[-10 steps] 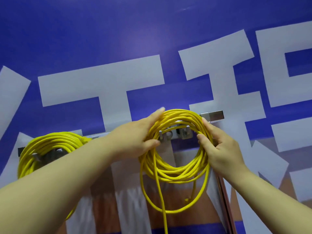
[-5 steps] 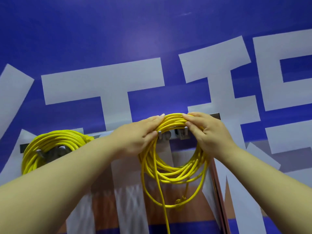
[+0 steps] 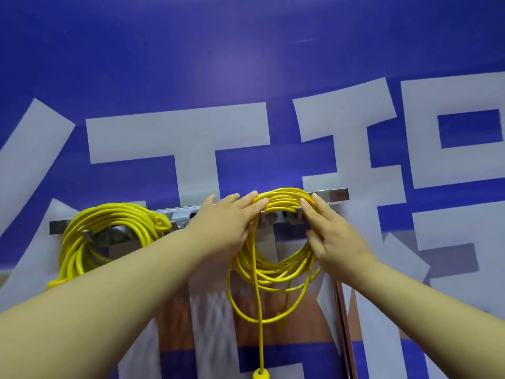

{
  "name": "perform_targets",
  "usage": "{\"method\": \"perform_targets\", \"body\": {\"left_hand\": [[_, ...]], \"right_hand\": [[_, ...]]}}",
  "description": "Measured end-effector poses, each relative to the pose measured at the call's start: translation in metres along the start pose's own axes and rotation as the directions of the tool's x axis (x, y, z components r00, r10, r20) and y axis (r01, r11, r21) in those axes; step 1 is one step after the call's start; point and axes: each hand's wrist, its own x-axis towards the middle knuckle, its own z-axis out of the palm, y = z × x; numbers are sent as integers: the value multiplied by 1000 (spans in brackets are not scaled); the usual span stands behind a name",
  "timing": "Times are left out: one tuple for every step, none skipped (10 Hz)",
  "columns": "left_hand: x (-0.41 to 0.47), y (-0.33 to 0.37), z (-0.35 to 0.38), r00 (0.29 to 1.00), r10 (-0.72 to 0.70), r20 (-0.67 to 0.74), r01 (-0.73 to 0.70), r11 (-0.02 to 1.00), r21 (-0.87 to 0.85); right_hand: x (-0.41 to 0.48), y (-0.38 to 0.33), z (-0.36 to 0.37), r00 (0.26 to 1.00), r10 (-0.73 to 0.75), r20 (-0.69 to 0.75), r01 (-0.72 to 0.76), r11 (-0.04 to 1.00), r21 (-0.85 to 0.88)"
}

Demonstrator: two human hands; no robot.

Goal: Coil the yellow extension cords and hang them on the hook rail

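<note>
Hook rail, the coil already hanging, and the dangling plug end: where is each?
hook rail point(image 3: 337, 194), head view, bare right end.
hung coil point(image 3: 109, 217), head view, top of loops.
dangling plug end point(image 3: 261, 374), head view, yellow tip.

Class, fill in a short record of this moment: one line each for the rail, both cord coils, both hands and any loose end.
rail: metal hook rail on blue wall
left coil: yellow coil hanging on hooks, untouched
right coil: yellow coil draped over hooks
left hand: left hand flat on right coil's top
right hand: right hand pressing its right side
loose end: strand with plug dangling below
</note>
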Motion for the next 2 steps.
{"method": "perform_targets", "body": {"left_hand": [[-12, 8, -12, 996, -26, 80, 27, 999, -20], [-26, 7, -19, 997, -50, 59, 54, 997, -58]], "right_hand": [[-3, -14, -17, 996, 42, 82, -38, 998, -45], [-4, -31, -35, 995, 55, 81, -49, 996, -78]]}}
